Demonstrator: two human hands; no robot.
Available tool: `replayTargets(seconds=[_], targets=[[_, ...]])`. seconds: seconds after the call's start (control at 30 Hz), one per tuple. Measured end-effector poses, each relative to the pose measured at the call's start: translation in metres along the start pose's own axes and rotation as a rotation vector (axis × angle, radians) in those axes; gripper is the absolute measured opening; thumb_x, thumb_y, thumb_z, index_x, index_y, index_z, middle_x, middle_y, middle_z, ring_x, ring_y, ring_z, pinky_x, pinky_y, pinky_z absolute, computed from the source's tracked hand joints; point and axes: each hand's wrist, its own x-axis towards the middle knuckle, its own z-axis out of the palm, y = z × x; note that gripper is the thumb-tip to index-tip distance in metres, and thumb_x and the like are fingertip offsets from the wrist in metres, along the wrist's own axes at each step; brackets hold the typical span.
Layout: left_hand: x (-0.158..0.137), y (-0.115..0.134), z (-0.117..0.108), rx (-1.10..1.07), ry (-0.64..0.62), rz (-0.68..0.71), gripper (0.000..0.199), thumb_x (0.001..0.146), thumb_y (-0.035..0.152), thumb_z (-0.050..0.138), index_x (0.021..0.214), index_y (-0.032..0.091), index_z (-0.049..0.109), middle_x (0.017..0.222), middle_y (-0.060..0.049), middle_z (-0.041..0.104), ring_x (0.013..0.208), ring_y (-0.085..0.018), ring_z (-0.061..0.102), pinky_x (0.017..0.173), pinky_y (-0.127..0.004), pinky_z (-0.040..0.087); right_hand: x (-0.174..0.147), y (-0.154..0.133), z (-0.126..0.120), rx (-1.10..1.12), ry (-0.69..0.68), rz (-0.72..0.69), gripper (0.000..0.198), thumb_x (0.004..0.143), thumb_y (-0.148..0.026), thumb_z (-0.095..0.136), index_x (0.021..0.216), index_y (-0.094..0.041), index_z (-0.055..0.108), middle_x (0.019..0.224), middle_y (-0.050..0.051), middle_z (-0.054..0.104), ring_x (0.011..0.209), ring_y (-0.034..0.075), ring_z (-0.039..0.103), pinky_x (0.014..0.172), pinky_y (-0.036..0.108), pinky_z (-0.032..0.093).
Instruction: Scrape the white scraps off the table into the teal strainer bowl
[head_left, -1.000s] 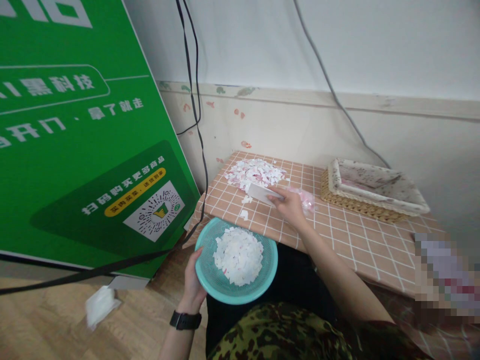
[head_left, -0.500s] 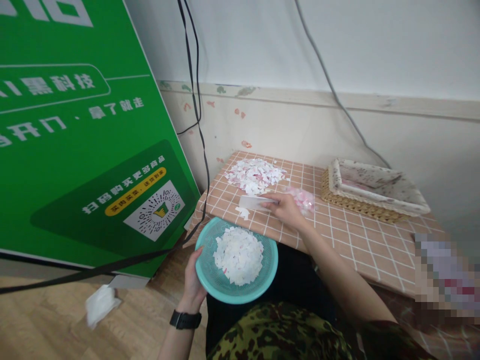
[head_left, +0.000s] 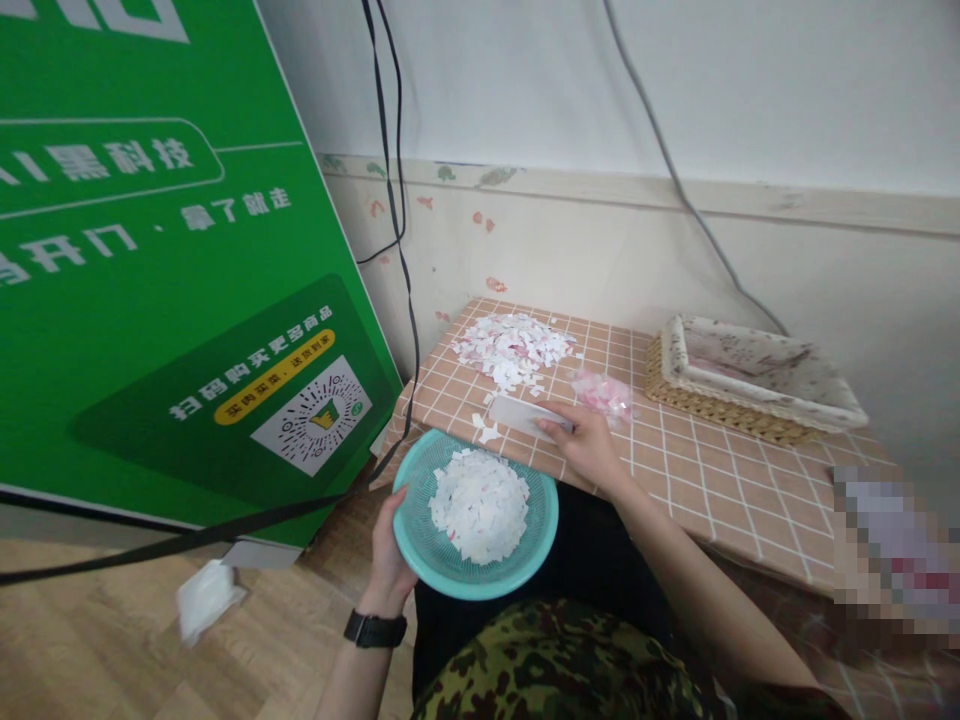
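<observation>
Worktop: draped in a brown cloth with white grid lines, along a pale wall with reddish and green smudges.
Floor: wood-patterned, a white packet lying on it at the left.
Right hand: over the worktop's near left part, forearm slanting in from the lower right, thumb and fingers pinching one end of a white card; the free end points left.
Left hand: low, a black watch at the wrist, gripping the rim of a turquoise colander; the fingers beneath are hidden.
Colander: above the lap, just beside the worktop's near edge, a mound of paper scraps inside.
Paper pile: white and pinkish pieces toward the far left corner; loose pieces lie by the card's free end.
Clear bag: pink contents, just beyond the right hand.
Wicker basket: cloth-lined, farther right, near the wall.
Green panel: fills the left side, a black strap crossing in front.
Right edge: pixelated, unreadable.
</observation>
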Motion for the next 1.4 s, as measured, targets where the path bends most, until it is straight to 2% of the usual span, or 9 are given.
replayTargets(seconds=[0.17,0.4,0.6,0.67,0.8,0.87,1.0,1.17,1.4], targets=[[-0.002,0.003,0.004,0.012,-0.004,0.017,0.029,0.073,0.028,0.062,0.095,0.011,0.069,0.086,-0.011,0.074,0.091,-0.031,0.065,0.082,-0.042,0.051,-0.002,-0.010,-0.001,0.079,-0.136,0.012,0.026,0.081,-0.030,0.059,0.104,-0.022,0.068,0.105,0.004,0.069,0.092,0.023,0.064,0.081,0.038,0.051],[-0.003,0.007,0.005,0.030,0.016,0.035,0.023,0.072,0.026,0.063,0.089,0.013,0.070,0.080,-0.009,0.074,0.089,-0.031,0.066,0.080,-0.042,0.052,0.023,-0.006,0.014,-0.015,-0.017,-0.010,0.025,0.081,-0.029,0.058,0.102,-0.025,0.069,0.102,0.005,0.070,0.092,0.024,0.065,0.082,0.040,0.050],[-0.003,0.007,0.006,0.017,0.036,0.020,0.025,0.072,0.026,0.063,0.092,0.013,0.070,0.084,-0.010,0.074,0.094,-0.033,0.065,0.081,-0.044,0.052,0.017,-0.018,0.007,0.078,-0.266,-0.075,0.026,0.081,-0.026,0.056,0.104,-0.027,0.068,0.100,0.002,0.071,0.086,0.021,0.066,0.076,0.036,0.052],[-0.003,0.007,0.005,0.010,0.037,0.007,0.026,0.072,0.026,0.063,0.093,0.013,0.070,0.085,-0.010,0.074,0.095,-0.033,0.064,0.081,-0.045,0.052,0.014,-0.014,-0.005,0.055,-0.196,-0.045,0.026,0.080,-0.029,0.057,0.103,-0.026,0.069,0.099,0.003,0.071,0.084,0.021,0.066,0.074,0.036,0.052],[-0.003,0.005,0.003,0.021,0.038,0.027,0.022,0.071,0.025,0.063,0.089,0.014,0.070,0.084,-0.009,0.074,0.093,-0.032,0.065,0.082,-0.043,0.052,0.020,0.007,-0.030,-0.228,0.247,0.039,0.030,0.079,-0.033,0.057,0.105,-0.022,0.068,0.100,0.007,0.070,0.090,0.027,0.064,0.080,0.041,0.048],[-0.002,0.005,0.003,0.035,0.033,0.032,0.020,0.072,0.025,0.063,0.087,0.014,0.070,0.083,-0.009,0.074,0.092,-0.032,0.065,0.082,-0.043,0.052,0.024,0.018,-0.035,-0.360,0.339,0.067,0.033,0.080,-0.033,0.055,0.108,-0.020,0.067,0.096,0.010,0.070,0.087,0.028,0.064,0.079,0.043,0.047],[0.000,0.005,0.003,0.045,0.053,0.014,0.021,0.072,0.025,0.062,0.089,0.014,0.070,0.082,-0.009,0.074,0.091,-0.032,0.066,0.081,-0.044,0.052,0.026,0.025,-0.026,-0.451,0.318,0.070,0.033,0.080,-0.032,0.052,0.107,-0.020,0.066,0.095,0.011,0.070,0.086,0.029,0.063,0.079,0.044,0.046],[0.001,0.005,0.002,0.034,0.078,0.029,0.020,0.071,0.021,0.063,0.088,0.014,0.070,0.080,-0.010,0.074,0.090,-0.031,0.067,0.081,-0.042,0.053,0.017,0.016,-0.009,-0.400,0.303,0.085,0.033,0.081,-0.033,0.051,0.108,-0.020,0.066,0.094,0.012,0.070,0.084,0.029,0.065,0.077,0.043,0.047],[0.000,0.005,0.003,0.042,0.047,0.021,0.020,0.072,0.023,0.062,0.088,0.013,0.071,0.080,-0.009,0.074,0.090,-0.031,0.066,0.082,-0.043,0.052,0.031,0.021,-0.007,-0.344,0.348,0.108,0.036,0.082,-0.032,0.051,0.111,-0.017,0.064,0.102,0.013,0.068,0.089,0.030,0.063,0.080,0.045,0.046]])
